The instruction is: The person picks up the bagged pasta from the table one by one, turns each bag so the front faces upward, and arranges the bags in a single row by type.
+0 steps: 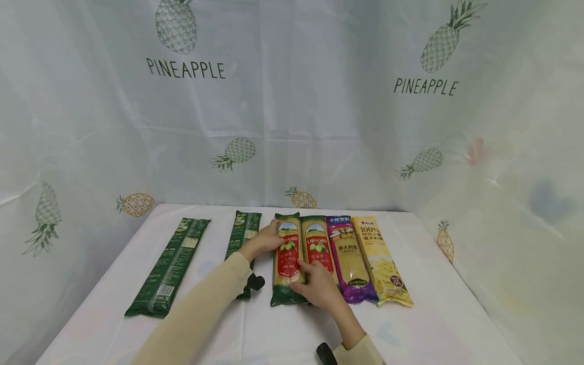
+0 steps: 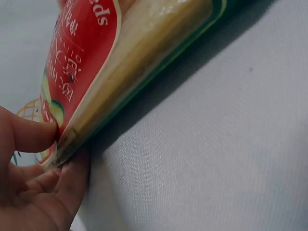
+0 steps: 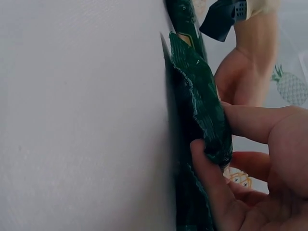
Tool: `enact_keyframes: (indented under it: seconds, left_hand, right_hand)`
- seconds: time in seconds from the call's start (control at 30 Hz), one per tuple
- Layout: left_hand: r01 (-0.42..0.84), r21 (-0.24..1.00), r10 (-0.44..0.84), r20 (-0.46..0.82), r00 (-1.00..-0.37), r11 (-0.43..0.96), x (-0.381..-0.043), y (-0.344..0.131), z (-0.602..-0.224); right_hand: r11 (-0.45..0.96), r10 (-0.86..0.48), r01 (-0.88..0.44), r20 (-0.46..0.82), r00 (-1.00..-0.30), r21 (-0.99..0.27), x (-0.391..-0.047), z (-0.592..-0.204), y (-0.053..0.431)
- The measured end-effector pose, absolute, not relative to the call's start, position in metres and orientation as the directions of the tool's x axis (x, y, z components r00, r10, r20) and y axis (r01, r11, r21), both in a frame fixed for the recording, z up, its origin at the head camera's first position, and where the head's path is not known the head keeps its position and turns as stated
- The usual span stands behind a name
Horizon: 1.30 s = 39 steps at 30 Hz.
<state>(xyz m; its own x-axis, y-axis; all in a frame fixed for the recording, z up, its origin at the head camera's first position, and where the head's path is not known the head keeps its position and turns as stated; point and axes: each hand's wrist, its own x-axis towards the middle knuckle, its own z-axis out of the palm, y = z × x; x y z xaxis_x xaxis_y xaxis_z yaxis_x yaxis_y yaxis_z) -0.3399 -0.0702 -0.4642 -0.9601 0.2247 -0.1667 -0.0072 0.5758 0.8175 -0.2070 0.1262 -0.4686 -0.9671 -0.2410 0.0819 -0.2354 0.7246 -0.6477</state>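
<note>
A green-edged spaghetti pack (image 1: 288, 261) with a red oval label lies in the middle of the table, label up. At its upper left edge, my left hand (image 1: 263, 240) grips it; in the left wrist view the thumb (image 2: 36, 134) presses the label side and fingers reach beneath. My right hand (image 1: 321, 286) pinches the same pack at its lower right, and the right wrist view shows the crimped green end (image 3: 202, 91) between thumb and finger. A matching spaghetti pack (image 1: 318, 241) lies directly to the right, partly covered by the right hand.
Right of these lie a purple pasta pack (image 1: 349, 253) and a yellow pasta pack (image 1: 383, 261), side by side. Two dark green packs lie left: one far out (image 1: 169, 268), the other (image 1: 242, 233) partly behind my left forearm. A pineapple-print curtain (image 1: 296, 111) hangs behind the white-covered table (image 1: 438, 304).
</note>
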Motion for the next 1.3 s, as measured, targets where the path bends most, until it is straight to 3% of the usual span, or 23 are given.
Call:
enact_keyframes:
  seconds: [0.13, 0.63, 0.9, 1.3]
  left_hand:
    - [0.033, 0.751, 0.217, -0.148, -0.965, 0.66, -0.341, -0.071, -0.461]
    - [0.061, 0.715, 0.241, -0.153, -0.958, 0.697, -0.354, -0.069, -0.467]
    - [0.068, 0.661, 0.223, -0.152, -0.963, 0.747, -0.338, -0.07, -0.455]
    - [0.082, 0.666, 0.234, -0.143, -0.962, 0.741, -0.341, -0.073, -0.46]
  right_hand:
    - [0.738, -0.228, -0.225, 0.079, -0.97, -0.637, -0.208, -0.466, 0.123]
    - [0.819, -0.178, -0.168, 0.036, -0.983, -0.549, -0.205, -0.454, 0.119]
    - [0.789, -0.185, -0.172, 0.038, -0.982, -0.589, -0.204, -0.462, 0.122]
    - [0.789, -0.218, -0.207, 0.052, -0.975, -0.579, -0.204, -0.466, 0.124]
